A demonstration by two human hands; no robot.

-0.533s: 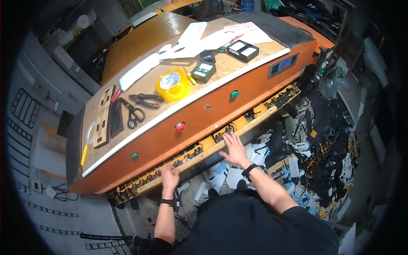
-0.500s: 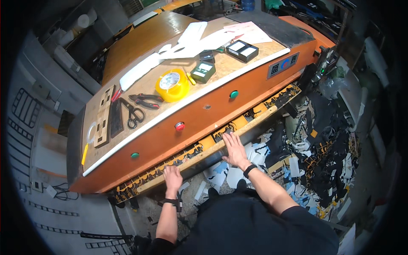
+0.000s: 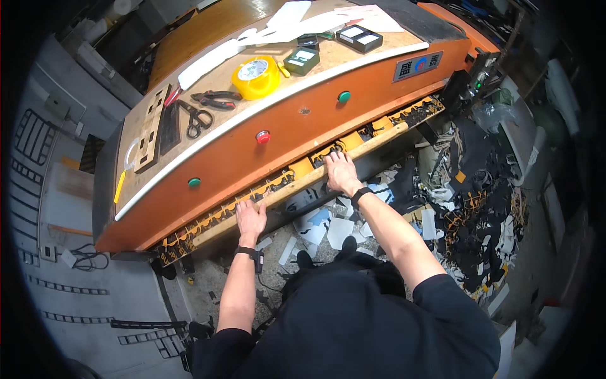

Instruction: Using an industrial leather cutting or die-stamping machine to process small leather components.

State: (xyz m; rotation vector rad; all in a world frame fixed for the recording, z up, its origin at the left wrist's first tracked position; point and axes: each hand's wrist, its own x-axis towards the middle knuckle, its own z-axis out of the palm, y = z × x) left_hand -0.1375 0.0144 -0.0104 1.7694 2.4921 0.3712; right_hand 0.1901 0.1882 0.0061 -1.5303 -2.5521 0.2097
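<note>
A long pale wooden bar (image 3: 291, 188) runs along the front opening of an orange machine (image 3: 230, 161). Just behind it lies a yellow strip (image 3: 302, 168) of cut-out shapes, with dark pieces among them. My left hand (image 3: 250, 219) rests on the bar left of centre, its fingers apart and pointing at the machine. Further right, my right hand (image 3: 341, 173) lies over the same bar with fingers stretched out, their tips at the yellow strip. Each wrist wears a dark band. What is under my palms is hidden.
On the machine's top lie scissors (image 3: 194, 119), pliers (image 3: 216, 99), a yellow tape roll (image 3: 255, 79) and dark boxes (image 3: 302, 61). A red button (image 3: 262, 137) and green buttons (image 3: 344, 97) dot the front. Scraps (image 3: 464, 208) cover the floor at right.
My view has tilted, so the machine sits higher in the picture. The left hand's fingers, curled at the bar before, now lie more spread. The right hand stays on the bar.
</note>
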